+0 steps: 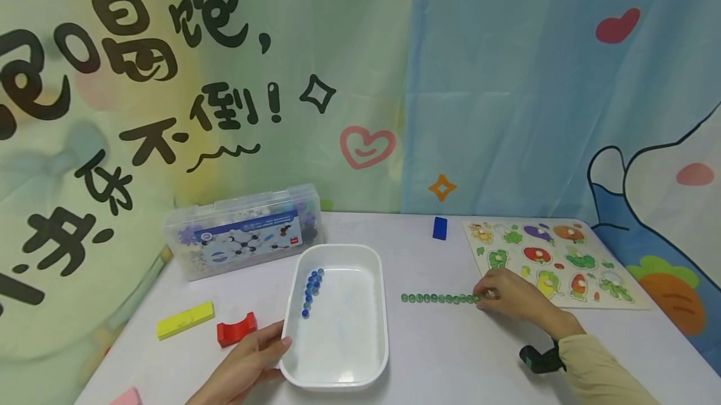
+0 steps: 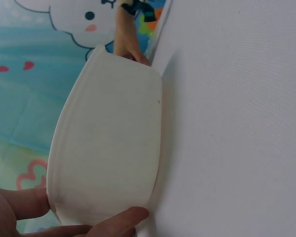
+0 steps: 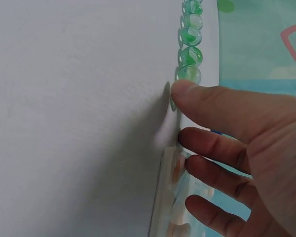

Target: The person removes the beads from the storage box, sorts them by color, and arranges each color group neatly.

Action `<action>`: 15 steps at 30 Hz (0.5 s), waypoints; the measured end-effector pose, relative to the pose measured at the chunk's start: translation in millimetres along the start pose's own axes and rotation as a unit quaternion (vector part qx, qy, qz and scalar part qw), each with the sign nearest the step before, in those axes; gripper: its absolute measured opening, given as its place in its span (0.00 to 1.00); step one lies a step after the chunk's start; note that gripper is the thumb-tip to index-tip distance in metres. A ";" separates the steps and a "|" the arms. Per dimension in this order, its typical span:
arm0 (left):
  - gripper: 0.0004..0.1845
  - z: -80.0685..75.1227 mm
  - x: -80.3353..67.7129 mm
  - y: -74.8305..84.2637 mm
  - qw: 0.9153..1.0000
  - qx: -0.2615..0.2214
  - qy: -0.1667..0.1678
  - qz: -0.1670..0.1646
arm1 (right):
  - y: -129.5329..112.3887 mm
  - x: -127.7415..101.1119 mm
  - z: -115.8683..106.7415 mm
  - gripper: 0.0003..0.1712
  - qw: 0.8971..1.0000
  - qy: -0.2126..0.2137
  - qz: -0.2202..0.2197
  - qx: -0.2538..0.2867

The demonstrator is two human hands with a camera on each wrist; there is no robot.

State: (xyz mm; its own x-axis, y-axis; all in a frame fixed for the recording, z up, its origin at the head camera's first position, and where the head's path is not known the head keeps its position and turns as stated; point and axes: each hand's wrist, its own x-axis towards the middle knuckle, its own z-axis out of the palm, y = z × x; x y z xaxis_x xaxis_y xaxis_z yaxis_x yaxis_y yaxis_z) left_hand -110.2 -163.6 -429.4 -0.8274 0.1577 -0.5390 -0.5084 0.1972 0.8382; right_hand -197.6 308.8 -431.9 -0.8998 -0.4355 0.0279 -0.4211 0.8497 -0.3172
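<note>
The right hand [image 1: 509,297] rests on the desk [image 1: 450,348] at about 3 o'clock from the white tray [image 1: 368,355], fingers loosely extended and slightly apart, the forefinger tip [image 3: 185,91] pressed against the last marble of a row of green marbles [image 1: 439,298]. The row runs straight toward 9 o'clock from that fingertip, the marbles touching one another, apparently so the finger can steady or nudge the end one into line. Whether a marble is pinched under the hand I cannot tell.

The left hand [image 1: 248,361] holds the tray's near-left corner at about 7 o'clock, thumb [image 2: 121,219] curled over the rim and fingers beneath, which seems to keep the tray from sliding. Inside, a short line of blue marbles [image 1: 311,292] lies along the left wall toward 11 o'clock.

At 2 o'clock from the right hand sits a vegetable peg puzzle [image 1: 554,261]; a blue block [image 1: 440,228] lies at 12 o'clock from the row. A clear plastic box [image 1: 242,233], a yellow block [image 1: 184,320] and a red arch block [image 1: 236,330] lie left of the tray.
</note>
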 end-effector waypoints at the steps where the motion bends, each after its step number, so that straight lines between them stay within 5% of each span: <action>1: 0.44 -0.4 -0.3 0.0 1.000 -0.002 -0.001 0.000 | -0.5 -0.1 -0.6 0.08 1.000 -0.003 0.003 0.001; 8: 0.46 -2.1 -1.3 -0.6 1.000 -0.012 -0.010 0.002 | -10.8 5.4 -11.0 0.12 1.000 0.007 0.014 0.000; 15: 0.44 0.3 -0.3 -1.0 1.000 -0.007 -0.006 0.010 | -51.4 34.9 -24.8 0.13 0.998 0.032 -0.054 -0.001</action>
State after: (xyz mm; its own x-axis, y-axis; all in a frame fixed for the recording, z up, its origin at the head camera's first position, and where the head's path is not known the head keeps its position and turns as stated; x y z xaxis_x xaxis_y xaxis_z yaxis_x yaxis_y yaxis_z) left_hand -109.3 -163.6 -430.1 -0.8346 0.1738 -0.5227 -0.4948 0.1802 0.8501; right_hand -210.2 257.3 -391.0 -0.8545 -0.5048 0.1227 -0.5164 0.7994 -0.3071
